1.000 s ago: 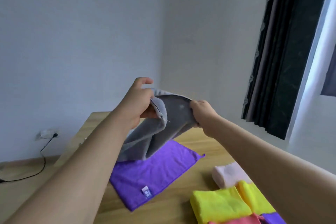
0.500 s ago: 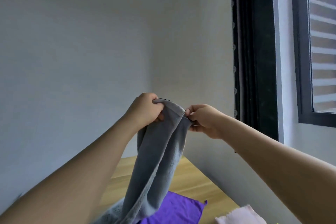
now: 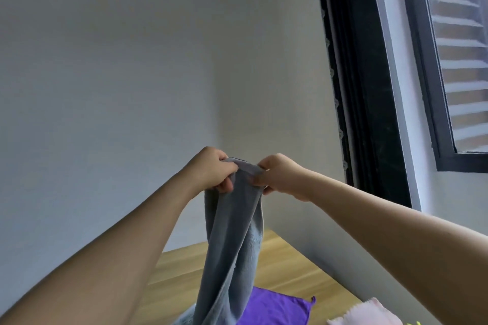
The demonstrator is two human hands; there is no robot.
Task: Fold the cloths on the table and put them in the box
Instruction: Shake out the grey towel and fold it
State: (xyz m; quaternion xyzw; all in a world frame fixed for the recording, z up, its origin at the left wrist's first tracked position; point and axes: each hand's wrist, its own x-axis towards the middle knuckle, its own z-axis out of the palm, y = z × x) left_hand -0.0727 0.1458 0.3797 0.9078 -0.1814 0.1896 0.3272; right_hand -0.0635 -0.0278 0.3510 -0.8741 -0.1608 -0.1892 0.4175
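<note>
Grey cloth [image 3: 232, 240] is hanging bunched above the table [image 3: 287, 266], probably so its edge can be found for folding; left hand [image 3: 211, 170] and right hand [image 3: 280, 175] are pinching its top edge, close together; beyond, purple cloth [image 3: 274, 306] is lying flat.
</note>
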